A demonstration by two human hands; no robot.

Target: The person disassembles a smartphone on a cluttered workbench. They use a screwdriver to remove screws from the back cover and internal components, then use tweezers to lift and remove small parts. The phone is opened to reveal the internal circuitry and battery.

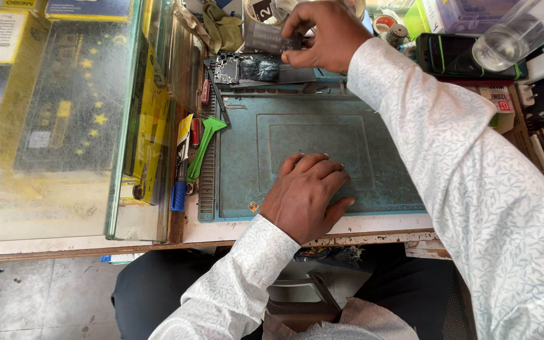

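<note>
My left hand (306, 192) rests palm down on the blue-green repair mat (247, 164), fingers curled, holding nothing. My right hand (322, 34) reaches to the far edge of the mat, its fingers closed on a small dark flat part (272, 39). Just below that hand lie a phone circuit board (226, 68) and a dark metal-shielded piece (259, 68) on a tray at the mat's top.
A green plastic pry tool (204, 146) and a blue-handled tool (178, 189) lie left of the mat. A glass display case (70, 113) fills the left. A black phone (451, 55), a clear bottle (511, 34) and boxes crowd the right.
</note>
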